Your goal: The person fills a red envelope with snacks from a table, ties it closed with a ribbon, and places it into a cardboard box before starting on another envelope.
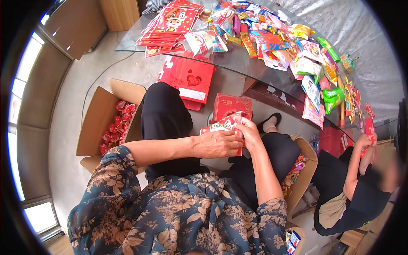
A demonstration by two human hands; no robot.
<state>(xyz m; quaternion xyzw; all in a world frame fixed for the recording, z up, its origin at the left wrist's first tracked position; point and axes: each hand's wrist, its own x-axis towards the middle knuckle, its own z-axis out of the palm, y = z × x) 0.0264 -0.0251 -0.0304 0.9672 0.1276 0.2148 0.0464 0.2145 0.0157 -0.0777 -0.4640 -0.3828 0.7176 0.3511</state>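
"Holding what, those fingers?"

"A red packet (223, 126) with a lion face on it. The right hand (251, 135) pinches its edge, thumb in front and the other fingers mostly behind. The left hand (216, 144) lies across the front, fingers close together; its thumb is hidden, so I can't tell whether it pinches too."

"Where exactly is the packet?"

"Over the lap, between the knees, clear of the table (129, 41)."

"Which step is this, then?"

"Handling one packet at its edge, I'd say. I can't see whether it's open or has anything inside. The next move calls for a light, steady hold, because it looks thin and could crease."

"What's around?"

"Just beyond the packet is a red box (231, 103). Farther on, red bags (194, 80) with a heart sit below the table's edge. Left of the knee, a carton (94, 123) holds red sweets (115, 131); another box (307, 172) by the right leg holds colourful sweets (294, 175). Up on the table are a stack of packets (175, 21) and a heap of snacks (272, 36). Off to the right, a co-worker (361, 187) handles something red."

"Anything in the way?"

"The left forearm and knee come between the packet and the left carton, and the table edge is between the lap and that stack."
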